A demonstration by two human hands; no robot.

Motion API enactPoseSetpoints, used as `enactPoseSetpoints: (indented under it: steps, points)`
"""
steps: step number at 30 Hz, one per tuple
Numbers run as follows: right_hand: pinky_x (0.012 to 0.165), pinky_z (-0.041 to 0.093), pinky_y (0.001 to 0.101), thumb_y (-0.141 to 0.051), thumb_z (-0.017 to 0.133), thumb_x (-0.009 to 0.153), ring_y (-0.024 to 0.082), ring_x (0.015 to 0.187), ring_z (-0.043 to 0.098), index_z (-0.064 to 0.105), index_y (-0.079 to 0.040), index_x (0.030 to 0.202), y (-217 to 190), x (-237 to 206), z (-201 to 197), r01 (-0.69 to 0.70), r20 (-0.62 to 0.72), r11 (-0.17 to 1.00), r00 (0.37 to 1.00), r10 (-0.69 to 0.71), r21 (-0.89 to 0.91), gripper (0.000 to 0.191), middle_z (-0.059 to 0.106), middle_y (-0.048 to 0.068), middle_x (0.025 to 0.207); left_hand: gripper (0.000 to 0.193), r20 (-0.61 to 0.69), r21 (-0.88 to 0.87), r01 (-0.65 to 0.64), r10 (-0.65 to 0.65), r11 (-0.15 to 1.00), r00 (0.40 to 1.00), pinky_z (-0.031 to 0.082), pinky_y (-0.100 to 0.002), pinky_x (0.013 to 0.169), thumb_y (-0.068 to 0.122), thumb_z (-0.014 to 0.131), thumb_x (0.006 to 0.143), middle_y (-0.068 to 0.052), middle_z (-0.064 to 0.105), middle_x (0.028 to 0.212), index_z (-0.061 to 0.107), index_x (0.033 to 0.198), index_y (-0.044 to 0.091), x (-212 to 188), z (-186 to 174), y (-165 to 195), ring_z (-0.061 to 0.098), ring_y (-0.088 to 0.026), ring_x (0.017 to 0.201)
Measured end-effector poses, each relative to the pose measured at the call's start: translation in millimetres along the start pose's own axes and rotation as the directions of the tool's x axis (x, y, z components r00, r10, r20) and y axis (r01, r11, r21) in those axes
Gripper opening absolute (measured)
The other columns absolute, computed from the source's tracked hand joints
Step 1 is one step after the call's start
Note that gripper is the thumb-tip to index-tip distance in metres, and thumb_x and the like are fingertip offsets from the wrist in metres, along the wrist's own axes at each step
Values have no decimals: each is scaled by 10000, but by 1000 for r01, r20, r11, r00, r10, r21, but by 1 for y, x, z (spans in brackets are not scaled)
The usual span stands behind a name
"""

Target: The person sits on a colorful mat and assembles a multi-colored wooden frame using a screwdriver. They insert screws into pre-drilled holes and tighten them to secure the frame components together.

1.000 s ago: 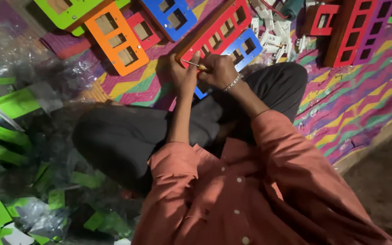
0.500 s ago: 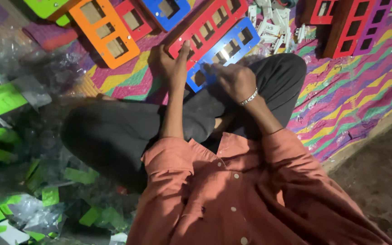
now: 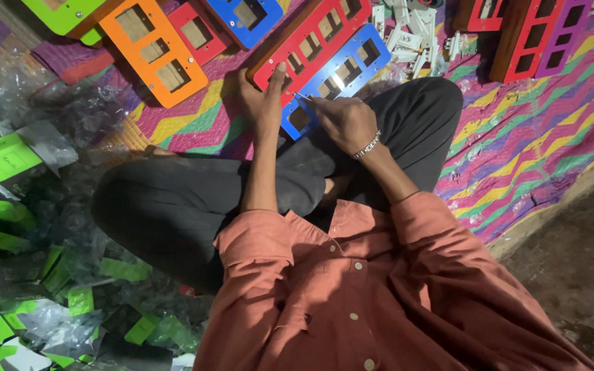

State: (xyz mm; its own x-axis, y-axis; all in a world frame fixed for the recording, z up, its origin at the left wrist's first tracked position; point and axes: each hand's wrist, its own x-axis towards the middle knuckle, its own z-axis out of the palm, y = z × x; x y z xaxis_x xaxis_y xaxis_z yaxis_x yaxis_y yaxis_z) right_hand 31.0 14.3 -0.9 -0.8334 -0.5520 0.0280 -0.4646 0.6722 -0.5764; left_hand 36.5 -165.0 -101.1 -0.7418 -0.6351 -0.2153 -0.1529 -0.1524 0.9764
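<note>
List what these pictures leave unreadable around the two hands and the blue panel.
- Head view: the tool in the right hand is too thin to identify; only a slim tip shows.
- The blue panel's near end is hidden under that hand.
- The left hand covers the red panel's near corner.
- The orange panel and red panel are cut by the top edge.
- Clear wrappers at left blur together.

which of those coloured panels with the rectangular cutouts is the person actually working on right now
The blue panel lying across the lap. The right hand rests on its near end, and the left hand steadies the red panel alongside. The orange panel lies untouched on the mat.
</note>
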Motion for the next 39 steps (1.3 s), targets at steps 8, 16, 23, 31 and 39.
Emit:
enactPoseSetpoints:
  steps: [8,16,23,31,39]
  points:
    - [619,523,441,-151,721,903,329,707,665,769,-143,1191,3,-2,3,28,-12,999,1000,-28,-30,292,685,138,797,636,8,-19,20,-20,1000,1000,608,-346,832,453,850,824,-135,763,998,596,1164,-20,0,-2,-2,762,-224,918]
    - [600,511,449,-88,713,879,343,664,651,780,-123,1218,5,0,6,66,38,995,997,-63,-76,347,661,167,746,647,-26,149,-2,6,989,1000,602,-370,827,476,855,814,-152,768,1013,619,1153,-21,-1,-3,1,769,-235,923]
    - [650,527,434,-133,716,953,351,672,683,749,-105,1225,12,3,12,-136,198,988,973,119,78,275,660,237,767,520,126,-316,107,-69,943,990,635,-410,795,197,817,887,-203,669,1138,513,1220,-62,-5,0,3,743,-256,971]
    - [430,410,309,-156,613,963,148,482,524,678,-85,1337,13,27,5,-652,601,684,702,382,326,386,667,46,678,553,76,-69,8,-2,998,997,641,-375,841,274,830,931,-193,694,1135,496,1247,-33,-8,-2,-7,754,-248,1010]
    - [593,539,384,-89,674,897,224,607,653,755,-90,1223,47,37,26,-14,369,983,928,-56,184,336,679,145,726,669,47,-166,89,-82,982,996,631,-353,763,316,818,882,-186,654,1138,441,1302,-44,-5,1,-20,765,-252,955]
